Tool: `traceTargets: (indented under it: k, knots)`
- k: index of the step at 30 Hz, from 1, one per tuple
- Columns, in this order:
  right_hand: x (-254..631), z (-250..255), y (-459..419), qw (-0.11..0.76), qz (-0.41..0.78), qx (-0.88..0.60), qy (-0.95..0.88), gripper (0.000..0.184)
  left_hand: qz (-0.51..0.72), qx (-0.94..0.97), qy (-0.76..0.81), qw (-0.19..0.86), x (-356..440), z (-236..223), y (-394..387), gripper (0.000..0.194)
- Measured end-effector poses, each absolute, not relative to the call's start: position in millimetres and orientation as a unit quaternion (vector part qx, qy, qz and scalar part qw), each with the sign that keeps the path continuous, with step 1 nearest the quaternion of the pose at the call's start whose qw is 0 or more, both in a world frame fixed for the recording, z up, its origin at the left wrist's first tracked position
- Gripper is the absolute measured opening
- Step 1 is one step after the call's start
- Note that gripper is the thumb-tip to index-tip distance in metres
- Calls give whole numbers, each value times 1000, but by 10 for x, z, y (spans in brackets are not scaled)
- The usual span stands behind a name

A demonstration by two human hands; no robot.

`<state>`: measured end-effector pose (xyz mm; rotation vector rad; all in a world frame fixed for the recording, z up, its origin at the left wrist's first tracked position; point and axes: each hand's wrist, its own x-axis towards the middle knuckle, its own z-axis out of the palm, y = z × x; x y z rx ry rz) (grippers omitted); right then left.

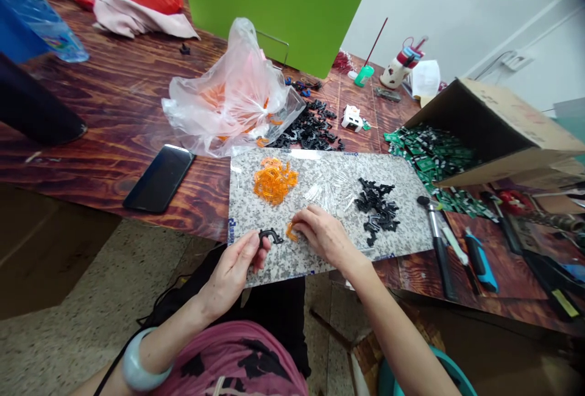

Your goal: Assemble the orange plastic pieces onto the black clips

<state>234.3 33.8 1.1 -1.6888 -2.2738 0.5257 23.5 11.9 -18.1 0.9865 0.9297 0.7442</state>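
My left hand (pixel 240 257) pinches a curved black plastic clip (pixel 271 236) over the front of the speckled grey board (pixel 315 262). Just right of it, my right hand (pixel 320 234) grips a small orange plastic piece (pixel 291 231) between thumb and fingers. The two parts are close together but look apart. Behind my hands lies a heap of orange translucent pieces (pixel 274 180). Thin clear sticks (pixel 331 192) are spread over the board's middle, and black clips (pixel 377 207) form a pile on its right.
A plastic bag of orange parts (pixel 228 103) and more black clips (pixel 315 125) lie behind the board. A phone (pixel 159 178) rests at left. At right are a cardboard box (pixel 498 116) spilling green circuit boards (pixel 434 155), a hammer (pixel 439 250) and a blue-handled cutter (pixel 481 262).
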Motion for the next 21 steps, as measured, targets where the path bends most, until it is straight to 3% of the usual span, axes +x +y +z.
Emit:
traceTargets:
  k: [8,13,21]
  knots:
    - [2134,272,21,338,233,-609,-678,6,331,509,423,673,248,-166,69,32]
    - [1842,265,-114,376,218,-591,-680,6,309,590,435,606,232,-188,38,27]
    - [1757,158,-115,410,228,-587,-660,8,303,611,433,590,259,-193,10,24]
